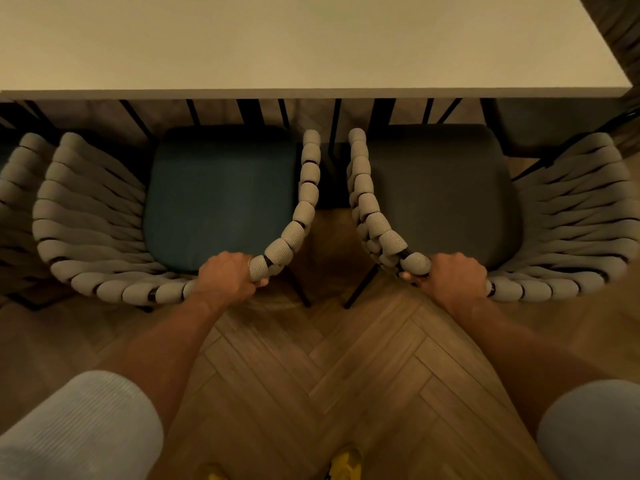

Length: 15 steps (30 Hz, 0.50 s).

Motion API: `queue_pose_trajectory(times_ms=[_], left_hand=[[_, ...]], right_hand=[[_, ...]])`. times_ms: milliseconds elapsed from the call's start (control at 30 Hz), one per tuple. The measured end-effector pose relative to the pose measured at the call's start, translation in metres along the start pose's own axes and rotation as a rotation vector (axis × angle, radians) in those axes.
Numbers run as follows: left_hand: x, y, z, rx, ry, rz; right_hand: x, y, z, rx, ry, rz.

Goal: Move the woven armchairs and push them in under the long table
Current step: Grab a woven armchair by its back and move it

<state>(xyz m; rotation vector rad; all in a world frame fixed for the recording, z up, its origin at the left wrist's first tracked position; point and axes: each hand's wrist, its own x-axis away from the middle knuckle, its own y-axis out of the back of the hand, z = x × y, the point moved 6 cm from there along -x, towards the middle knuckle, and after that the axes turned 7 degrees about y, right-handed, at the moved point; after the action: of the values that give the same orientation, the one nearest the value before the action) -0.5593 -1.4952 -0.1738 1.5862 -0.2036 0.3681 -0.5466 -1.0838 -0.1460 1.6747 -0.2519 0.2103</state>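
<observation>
Two woven armchairs stand side by side facing the long pale table (311, 46). The left armchair (86, 209) has a teal seat cushion; the right armchair (571, 209) has a dark grey one. Both seats' front edges sit just under the table's near edge, with the backs sticking out toward me. My left hand (228, 275) grips the back rim of the left armchair at its right corner. My right hand (453, 275) is wrapped around the right armchair's back rim at its left corner. A narrow gap of floor separates the two chairs.
Part of another woven armchair (14, 188) shows at the far left edge. Dark metal legs (332, 133) run under the table. Another dark seat (554, 129) sits under the table's right end. Herringbone wood floor (318, 375) lies behind the chairs, with my yellow shoes (344, 462) at the bottom.
</observation>
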Motion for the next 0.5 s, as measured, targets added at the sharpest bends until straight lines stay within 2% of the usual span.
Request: queue_pose_trajectory(times_ms=[333,500], left_hand=[[0.01,-0.002,0.004,0.0,0.022,0.049],[0.012,0.002,-0.002,-0.018,-0.005,0.036]], right_hand=[[-0.001,-0.004,-0.002,-0.073,0.036,-0.011],[0.0,-0.005,-0.005,-0.068,0.051,0.072]])
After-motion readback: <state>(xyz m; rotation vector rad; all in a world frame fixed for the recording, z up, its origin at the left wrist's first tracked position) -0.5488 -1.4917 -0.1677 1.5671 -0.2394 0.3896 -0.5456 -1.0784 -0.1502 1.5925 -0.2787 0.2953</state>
